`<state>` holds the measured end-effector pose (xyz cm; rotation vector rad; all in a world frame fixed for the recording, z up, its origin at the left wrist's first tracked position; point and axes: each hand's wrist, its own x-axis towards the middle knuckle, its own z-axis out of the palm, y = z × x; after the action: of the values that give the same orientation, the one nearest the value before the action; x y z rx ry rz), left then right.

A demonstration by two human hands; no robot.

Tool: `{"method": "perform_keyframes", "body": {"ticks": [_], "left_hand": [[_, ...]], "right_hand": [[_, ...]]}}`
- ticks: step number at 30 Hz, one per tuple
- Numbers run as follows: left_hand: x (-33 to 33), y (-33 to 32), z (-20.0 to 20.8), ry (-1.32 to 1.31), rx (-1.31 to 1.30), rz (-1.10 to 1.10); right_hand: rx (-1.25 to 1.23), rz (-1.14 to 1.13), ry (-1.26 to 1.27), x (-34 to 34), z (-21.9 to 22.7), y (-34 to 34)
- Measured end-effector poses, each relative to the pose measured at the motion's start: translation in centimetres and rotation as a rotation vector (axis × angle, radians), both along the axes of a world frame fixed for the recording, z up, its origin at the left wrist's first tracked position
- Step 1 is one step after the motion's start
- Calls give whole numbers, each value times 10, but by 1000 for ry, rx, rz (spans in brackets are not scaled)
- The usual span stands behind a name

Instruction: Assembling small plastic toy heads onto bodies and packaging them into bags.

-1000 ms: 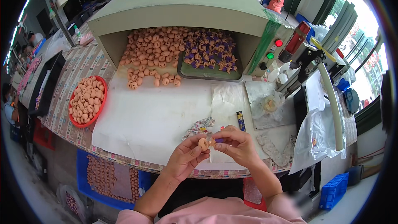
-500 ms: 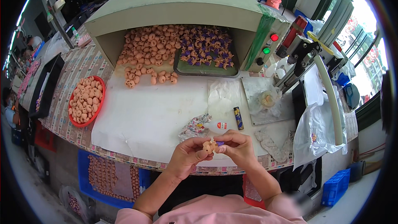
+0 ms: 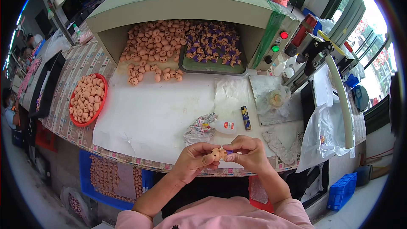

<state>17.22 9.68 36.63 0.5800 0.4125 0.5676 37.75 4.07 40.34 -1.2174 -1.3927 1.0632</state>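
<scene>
Near the table's front edge, my left hand is closed on a small flesh-coloured doll head with dark holes in it. Fingers and thumb of my right hand pinch a small doll body with purple clothing. Head and body meet between the two hands; whether they are joined, I cannot tell. Just beyond lie a crumpled patterned cloth, a clear bottle with a red-and-white label and a dark blue-and-yellow tube.
Under a green-grey hood lie many loose doll heads beside a dark tray of purple-clothed bodies. A red basket of heads stands at the left. At the right are a metal plate and a clamp-like press.
Both hands have shifted slightly right and lower with the head and body still in them. The whole view has tilted a little.
</scene>
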Motion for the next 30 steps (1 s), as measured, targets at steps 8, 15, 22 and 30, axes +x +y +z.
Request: {"method": "perform_keyframes", "body": {"ticks": [8, 15, 22, 30], "left_hand": [[2, -2, -4, 93, 132, 36], [4, 2, -4, 67, 112, -47], [19, 3, 4, 104, 183, -63], [30, 1, 19, 41, 85, -118]], "right_hand": [[149, -7, -224, 1, -8, 0], [134, 42, -84, 2, -13, -9], [215, -78, -192, 8, -14, -16], [330, -338, -521, 70, 39, -16]]}}
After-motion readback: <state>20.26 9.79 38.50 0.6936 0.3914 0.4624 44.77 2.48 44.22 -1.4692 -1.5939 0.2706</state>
